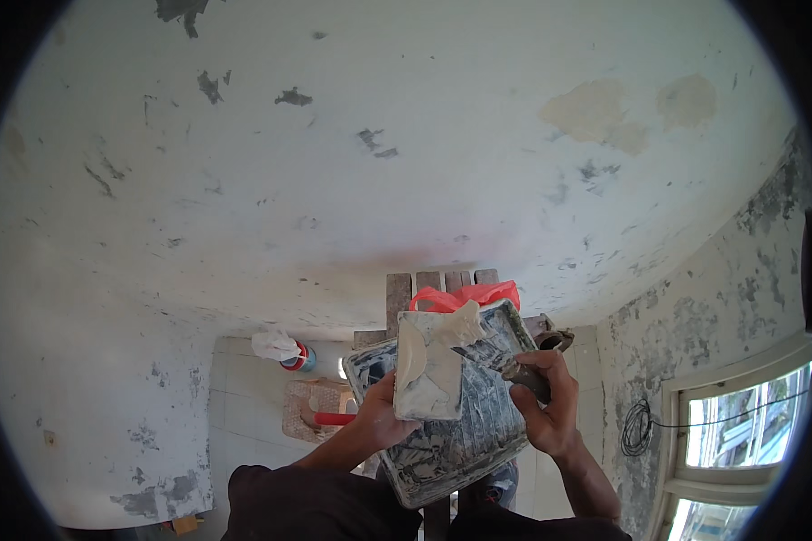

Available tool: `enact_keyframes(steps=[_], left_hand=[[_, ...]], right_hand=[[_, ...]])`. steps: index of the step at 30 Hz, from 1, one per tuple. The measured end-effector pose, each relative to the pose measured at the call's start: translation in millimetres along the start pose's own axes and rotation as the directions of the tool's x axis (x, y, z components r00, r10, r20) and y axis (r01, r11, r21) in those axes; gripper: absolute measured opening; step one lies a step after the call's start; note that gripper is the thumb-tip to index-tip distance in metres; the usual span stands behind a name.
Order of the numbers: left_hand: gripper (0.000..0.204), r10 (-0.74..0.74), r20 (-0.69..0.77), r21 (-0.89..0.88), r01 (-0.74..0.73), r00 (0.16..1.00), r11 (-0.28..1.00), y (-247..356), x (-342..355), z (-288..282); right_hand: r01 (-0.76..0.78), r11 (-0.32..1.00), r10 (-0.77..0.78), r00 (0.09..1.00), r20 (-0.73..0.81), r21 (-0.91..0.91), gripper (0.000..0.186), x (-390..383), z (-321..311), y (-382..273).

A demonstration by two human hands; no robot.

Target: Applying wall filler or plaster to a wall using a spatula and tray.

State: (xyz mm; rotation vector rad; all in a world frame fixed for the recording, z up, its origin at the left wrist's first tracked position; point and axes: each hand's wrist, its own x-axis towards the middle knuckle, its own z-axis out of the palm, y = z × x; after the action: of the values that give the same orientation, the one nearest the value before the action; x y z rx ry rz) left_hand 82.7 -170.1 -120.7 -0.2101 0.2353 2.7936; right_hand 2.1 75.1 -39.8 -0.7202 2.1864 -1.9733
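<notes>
My left hand (386,417) grips the left edge of a pale rectangular board (442,405), thickly coated with beige filler (412,352). In my right hand (555,401) is a putty knife (489,353), its fingers wrapped round the handle. The knife's smeared blade points left, over the board's right side, beside a lump of filler (461,326) at the upper edge. Beneath both hands lies a dark paint tray (465,451), streaked with grey and white residue; the board hides part of it.
Wooden slats (399,293) and a red plastic bag (492,293) show behind the tray. A patchy wall (379,198) rises ahead. Left on the tiled floor are a can (305,358) with white plastic and a red handle (334,418). A cable coil (638,428) hangs by the right-hand window (740,424).
</notes>
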Motion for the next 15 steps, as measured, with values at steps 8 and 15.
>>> enact_keyframes(steps=[8, 15], left_hand=[[0.046, 0.043, 0.076, 0.036, -0.046, 0.996, 0.998, -3, -7, -8], [0.049, 0.039, -0.036, 0.055, -0.037, 0.999, 0.998, -1, -12, -11]], right_hand=[[0.539, 0.608, -0.571, 0.807, 0.150, -0.583, 0.050, -3, 18, 29], [0.541, 0.583, -0.599, 0.790, 0.128, -0.607, 0.053, -25, 4, 60]])
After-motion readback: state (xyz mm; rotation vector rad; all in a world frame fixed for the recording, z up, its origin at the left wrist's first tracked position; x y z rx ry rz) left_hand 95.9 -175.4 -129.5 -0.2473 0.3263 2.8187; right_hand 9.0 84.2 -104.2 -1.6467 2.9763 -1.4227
